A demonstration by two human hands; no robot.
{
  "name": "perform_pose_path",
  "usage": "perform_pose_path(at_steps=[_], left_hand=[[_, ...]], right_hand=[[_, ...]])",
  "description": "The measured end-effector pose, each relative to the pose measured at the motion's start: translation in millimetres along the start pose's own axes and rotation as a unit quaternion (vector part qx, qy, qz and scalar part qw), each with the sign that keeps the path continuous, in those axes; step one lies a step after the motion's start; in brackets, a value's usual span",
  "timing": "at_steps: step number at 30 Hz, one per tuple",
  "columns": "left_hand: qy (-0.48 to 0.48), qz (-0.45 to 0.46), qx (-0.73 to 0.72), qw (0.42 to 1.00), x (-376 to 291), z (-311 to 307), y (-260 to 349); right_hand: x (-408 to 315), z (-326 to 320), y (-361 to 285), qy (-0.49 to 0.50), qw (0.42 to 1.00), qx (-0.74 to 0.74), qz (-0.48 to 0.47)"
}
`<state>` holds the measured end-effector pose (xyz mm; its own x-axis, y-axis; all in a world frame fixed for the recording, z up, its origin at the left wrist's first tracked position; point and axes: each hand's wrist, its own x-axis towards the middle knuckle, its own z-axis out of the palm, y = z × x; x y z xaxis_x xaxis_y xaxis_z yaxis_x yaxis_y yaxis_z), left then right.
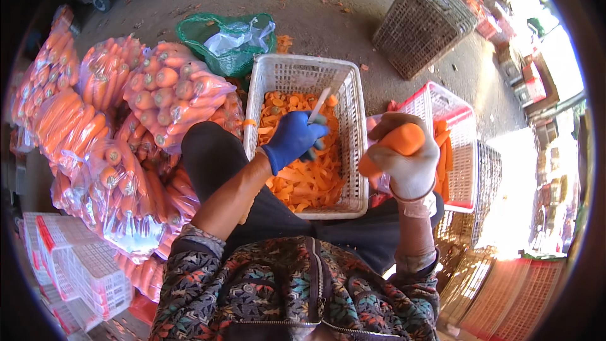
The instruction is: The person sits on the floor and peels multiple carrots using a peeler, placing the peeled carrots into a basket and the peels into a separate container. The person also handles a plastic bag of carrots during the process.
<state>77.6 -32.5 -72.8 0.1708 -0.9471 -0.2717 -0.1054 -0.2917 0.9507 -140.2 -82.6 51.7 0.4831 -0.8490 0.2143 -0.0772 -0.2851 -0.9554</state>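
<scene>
My left hand (293,138), in a blue glove, is closed around a slim pale tool (321,103). The tool sticks up from the fist, and I cannot tell whether it is a knife or a peeler. Beneath that hand is a white plastic crate (354,151) holding orange carrot peelings (303,184) and some cut carrot ends. To the right of the crate, my right hand (407,166) wears a whitish glove and grips a carrot (402,139). The glove covers the carrot's middle.
Clear bags of carrots (165,90) are heaped at my left. Behind the crate sits a green mesh bag (232,52). A red-and-white crate (461,161) with carrots stands right. Farther off is a brown crate (421,28). White crates (94,270) are stacked lower left.
</scene>
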Motion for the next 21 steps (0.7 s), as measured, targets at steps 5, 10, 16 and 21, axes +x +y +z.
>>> perform_pose_path(at_steps=[5,10,16,21], left_hand=[[-0.112,0.072,-0.511,0.849,-5.9,9.7,21.5],[-0.006,0.123,-0.387,0.914,-21.2,-6.7,49.0],[0.012,0.346,0.04,0.937,-41.1,26.6,81.9],[0.132,0.335,0.271,0.893,-62.4,20.8,78.4]], right_hand=[[0.2,-3.8,9.0,-0.098,0.971,0.217,-0.038],[-45.8,-13.7,19.6,-0.193,0.851,0.413,0.261],[-49.8,9.4,51.8,-0.134,0.901,0.308,0.274],[-47.5,-1.5,40.9,-0.053,0.971,0.065,0.225]])
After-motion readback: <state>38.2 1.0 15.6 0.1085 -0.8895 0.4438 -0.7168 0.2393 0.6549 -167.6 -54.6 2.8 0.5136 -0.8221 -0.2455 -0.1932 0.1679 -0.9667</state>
